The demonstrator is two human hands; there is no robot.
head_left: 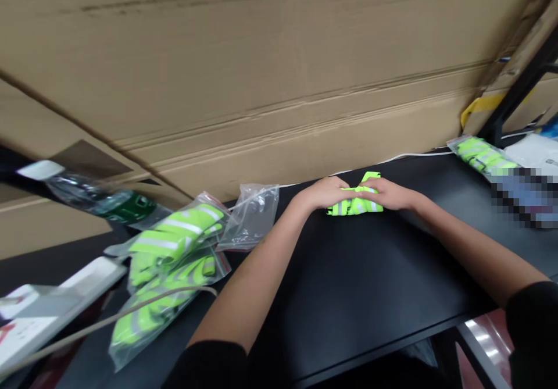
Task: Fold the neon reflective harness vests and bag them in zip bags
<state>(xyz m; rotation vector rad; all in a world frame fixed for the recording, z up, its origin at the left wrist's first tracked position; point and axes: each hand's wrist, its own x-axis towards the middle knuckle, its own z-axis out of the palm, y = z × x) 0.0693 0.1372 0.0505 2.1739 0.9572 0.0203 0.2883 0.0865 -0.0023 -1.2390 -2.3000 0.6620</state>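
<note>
A folded neon-green reflective vest (355,205) with grey stripes lies near the far edge of the black table (349,296). My left hand (325,192) rests on its left end with fingers curled over the fabric. On its right end my right hand (390,194) grips it, fingers closed on the cloth. Both hands press the bundle against the table.
An empty clear zip bag (253,214) lies left of my hands. Bagged green vests (174,261) are piled at the left, more bagged vests (482,155) at the far right. A plastic bottle (96,198) lies at the left. Cardboard sheets (261,86) stand behind the table.
</note>
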